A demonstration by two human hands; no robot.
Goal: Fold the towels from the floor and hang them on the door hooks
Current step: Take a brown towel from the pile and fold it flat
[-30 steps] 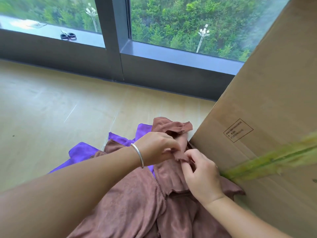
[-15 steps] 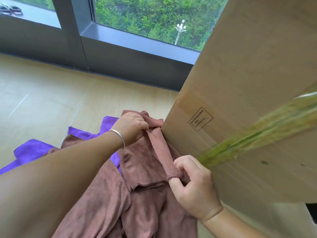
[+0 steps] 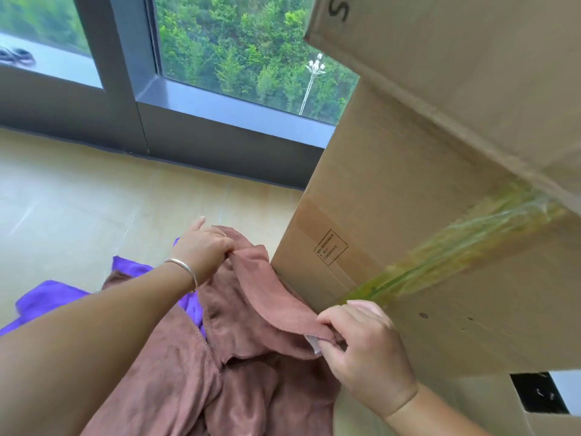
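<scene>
A reddish-brown towel [image 3: 248, 350] lies crumpled on the wooden floor, partly over a purple towel [image 3: 59, 297]. My left hand [image 3: 201, 250], with a silver bangle on the wrist, pinches the far end of the brown towel's hem. My right hand [image 3: 364, 347] pinches the near corner by its white tag. The hem runs stretched between both hands, lifted a little off the pile. No door hooks are in view.
Large cardboard boxes [image 3: 424, 215] with yellow-green tape stand close on the right, touching the towel. A dark-framed window [image 3: 226, 121] runs along the far side of the pale wooden floor [image 3: 94, 209].
My hands have drawn apart along the brown towel's hem: the right one slid toward me to the tagged corner, the left stayed at the far end. The view turned right.
</scene>
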